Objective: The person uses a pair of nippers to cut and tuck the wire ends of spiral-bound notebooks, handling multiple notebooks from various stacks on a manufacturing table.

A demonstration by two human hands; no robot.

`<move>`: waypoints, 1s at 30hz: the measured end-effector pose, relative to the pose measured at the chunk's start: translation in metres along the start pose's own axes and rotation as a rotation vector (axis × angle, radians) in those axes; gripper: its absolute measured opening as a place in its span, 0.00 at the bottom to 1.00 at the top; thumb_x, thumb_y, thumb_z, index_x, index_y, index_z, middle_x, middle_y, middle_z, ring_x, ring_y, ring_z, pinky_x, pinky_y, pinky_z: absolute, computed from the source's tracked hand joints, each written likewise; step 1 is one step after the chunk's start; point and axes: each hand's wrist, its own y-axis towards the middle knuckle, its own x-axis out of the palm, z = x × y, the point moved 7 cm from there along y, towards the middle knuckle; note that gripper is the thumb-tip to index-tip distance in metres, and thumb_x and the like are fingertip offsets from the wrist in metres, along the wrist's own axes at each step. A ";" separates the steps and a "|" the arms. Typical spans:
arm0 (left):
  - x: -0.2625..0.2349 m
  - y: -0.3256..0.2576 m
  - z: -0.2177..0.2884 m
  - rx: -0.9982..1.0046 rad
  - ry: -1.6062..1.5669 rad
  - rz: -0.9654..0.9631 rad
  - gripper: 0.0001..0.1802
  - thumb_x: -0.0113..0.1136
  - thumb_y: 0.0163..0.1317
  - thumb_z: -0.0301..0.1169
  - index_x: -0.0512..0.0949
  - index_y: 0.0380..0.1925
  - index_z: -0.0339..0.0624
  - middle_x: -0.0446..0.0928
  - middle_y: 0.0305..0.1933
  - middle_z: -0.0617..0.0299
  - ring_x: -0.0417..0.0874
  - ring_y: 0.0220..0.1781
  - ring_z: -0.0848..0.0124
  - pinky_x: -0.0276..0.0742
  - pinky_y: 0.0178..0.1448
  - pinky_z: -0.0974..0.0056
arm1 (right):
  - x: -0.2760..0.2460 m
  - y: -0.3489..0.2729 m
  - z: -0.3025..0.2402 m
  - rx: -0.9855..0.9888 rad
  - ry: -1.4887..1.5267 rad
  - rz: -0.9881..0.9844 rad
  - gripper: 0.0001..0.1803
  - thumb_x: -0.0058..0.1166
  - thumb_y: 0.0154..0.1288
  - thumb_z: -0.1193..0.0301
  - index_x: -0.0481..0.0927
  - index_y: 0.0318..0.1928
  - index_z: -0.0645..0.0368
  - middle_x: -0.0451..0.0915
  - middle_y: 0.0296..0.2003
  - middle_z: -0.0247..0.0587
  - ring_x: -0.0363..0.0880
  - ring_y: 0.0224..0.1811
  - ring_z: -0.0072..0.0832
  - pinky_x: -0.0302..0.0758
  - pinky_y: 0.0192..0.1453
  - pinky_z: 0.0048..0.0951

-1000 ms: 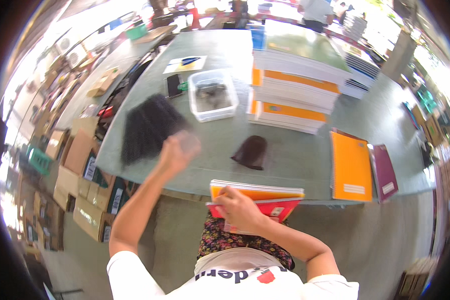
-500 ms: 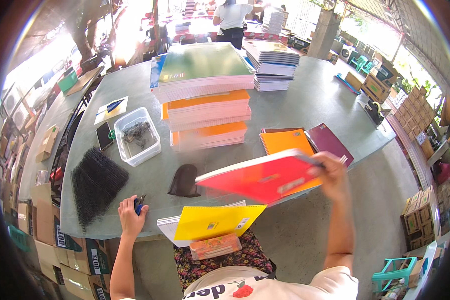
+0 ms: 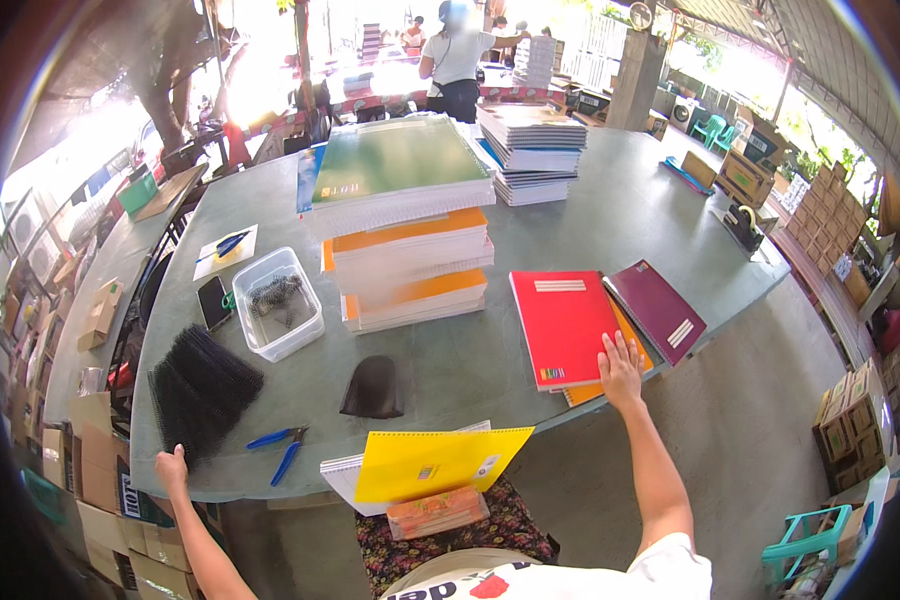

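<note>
My right hand (image 3: pixel 622 375) lies with fingers spread on the lower right edge of a red notebook (image 3: pixel 560 335). Beneath that sits an orange notebook (image 3: pixel 582 394), beside a maroon notebook (image 3: pixel 658 310). At the table's left front edge, my left hand (image 3: pixel 172 468) has its fingers curled by the lower end of a pile of black spiral binding coils (image 3: pixel 205 385); whether it grips one is hidden. Blue-handled pliers (image 3: pixel 289 464) rest on the table near that hand. A yellow notebook (image 3: pixel 440 465) leans upright at my lap, behind an orange patterned block (image 3: pixel 438 513).
Tall notebook stacks (image 3: pixel 400 165) rise mid-table, with another stack (image 3: pixel 535 160) behind. A clear plastic tub (image 3: pixel 288 338) holds black coil pieces. Nearby lie a phone (image 3: pixel 213 303) and a dark curved piece (image 3: pixel 373 388). A tape dispenser (image 3: pixel 742 228) stands far right. Another person (image 3: pixel 457 60) stands beyond the table.
The red notebook went from my right hand's grip onto the orange one, and that hand now lies flat on it. My left hand let go of the pliers and moved left to the coils.
</note>
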 end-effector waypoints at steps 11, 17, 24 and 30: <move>0.024 0.012 -0.031 -0.248 -0.588 -0.236 0.23 0.61 0.52 0.38 0.71 0.12 0.27 0.70 0.13 0.43 0.77 0.19 0.53 0.67 0.29 0.52 | 0.038 -0.100 -0.155 0.210 1.576 -0.328 0.13 0.50 0.67 0.65 0.79 0.39 0.64 0.80 0.32 0.36 0.78 0.32 0.21 0.75 0.39 0.23; -0.025 0.014 0.012 0.091 -0.157 -0.082 0.23 0.55 0.59 0.39 0.71 0.14 0.31 0.73 0.19 0.40 0.77 0.28 0.44 0.66 0.30 0.46 | 0.032 -0.103 -0.183 0.127 1.502 -0.328 0.10 0.54 0.64 0.69 0.77 0.38 0.65 0.80 0.30 0.35 0.75 0.31 0.16 0.71 0.36 0.17; -0.049 -0.006 0.040 0.054 -0.282 0.185 0.17 0.41 0.69 0.40 0.68 0.32 0.36 0.75 0.31 0.41 0.74 0.35 0.40 0.67 0.35 0.46 | 0.038 -0.108 -0.173 0.097 1.552 -0.278 0.09 0.58 0.61 0.71 0.77 0.38 0.64 0.79 0.32 0.33 0.72 0.32 0.15 0.68 0.35 0.16; -0.107 -0.033 0.049 -0.178 -1.053 0.111 0.08 0.48 0.68 0.37 0.67 0.41 0.47 0.70 0.26 0.65 0.70 0.22 0.79 0.61 0.18 0.74 | 0.052 -0.108 -0.218 0.049 1.424 -0.249 0.07 0.56 0.61 0.75 0.75 0.38 0.63 0.77 0.27 0.32 0.73 0.28 0.15 0.70 0.32 0.17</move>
